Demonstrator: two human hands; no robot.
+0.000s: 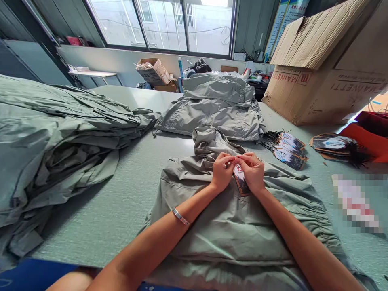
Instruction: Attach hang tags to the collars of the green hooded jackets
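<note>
A grey-green jacket (230, 218) lies flat on the table in front of me. Both hands meet over its collar end. My left hand (222, 171) is closed in a pinch at the top of a paper hang tag (241, 182). My right hand (252, 171) is also closed, its fingers pressed on the same tag and its string. The tag hangs down between my wrists, resting on the jacket. A thin bracelet (180, 216) sits on my left forearm.
A tall pile of the same jackets (60, 133) fills the left. More folded jackets (215, 105) lie behind. Loose hang tags (287, 149) and a second stack (333, 144) lie at right. A large cardboard box (321, 81) stands at back right.
</note>
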